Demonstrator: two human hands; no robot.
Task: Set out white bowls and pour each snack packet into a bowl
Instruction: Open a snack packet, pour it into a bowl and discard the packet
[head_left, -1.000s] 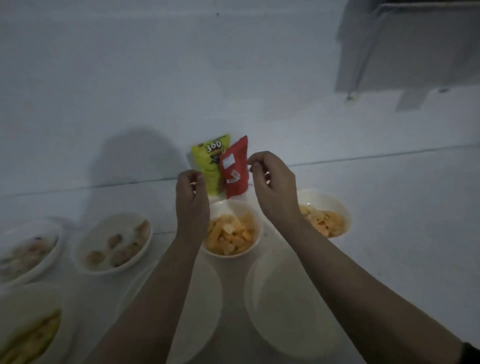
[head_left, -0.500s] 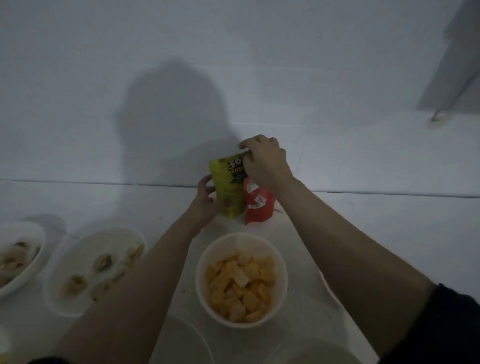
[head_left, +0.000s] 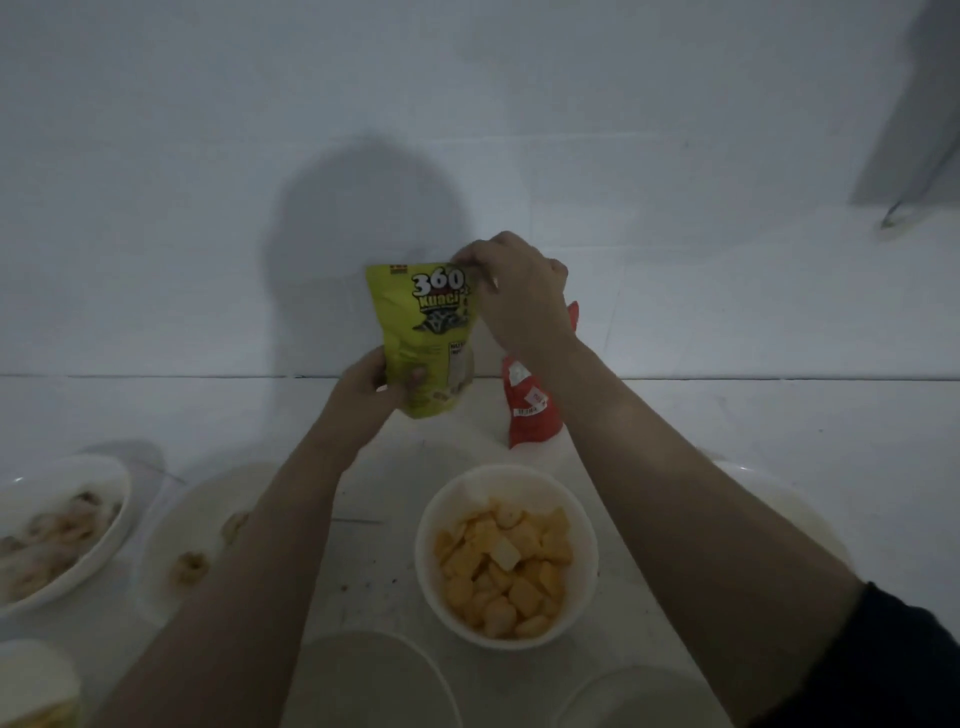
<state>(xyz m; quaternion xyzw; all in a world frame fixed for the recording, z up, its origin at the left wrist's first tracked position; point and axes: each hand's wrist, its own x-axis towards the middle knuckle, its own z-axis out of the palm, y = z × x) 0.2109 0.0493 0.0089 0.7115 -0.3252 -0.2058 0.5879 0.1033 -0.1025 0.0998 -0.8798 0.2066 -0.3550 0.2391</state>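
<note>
- Yellow-green packet (head_left: 423, 343): held upright and clear of the desk (head_left: 727, 431), at about 12 o'clock from the filled bowl (head_left: 506, 556). Its top edge appears unopened.
- Left hand (head_left: 363, 395): fingers and thumb curled round the packet's lower left side, bearing its weight.
- Right hand (head_left: 514, 296): pinches the packet's top right corner. Judged to be the start of a tear.
- Red packet (head_left: 530, 410): stands on the desk against the wall, just beside the yellow-green one at its 4 o'clock, partly hidden by the right forearm. Not yet handled.
- Filled bowl: holds orange-yellow pieces. Bowls at 9 o'clock (head_left: 57, 535) and at roughly 10 o'clock (head_left: 171, 525) hold pale snacks.
- Bowls that look empty sit at 6 o'clock (head_left: 363, 680) and 5 o'clock (head_left: 623, 701) along the lower edge; dim light makes their contents uncertain.
- Recommendation for the step in hand: keep the lower grip firm but not crushing, since the contents are likely brittle. Tear across the top in one steady pull, with the mouth kept level.
- Recommendation: bring the packet over an empty bowl before tipping, and pour slowly, as a sudden rip could scatter pieces on the desk.
</note>
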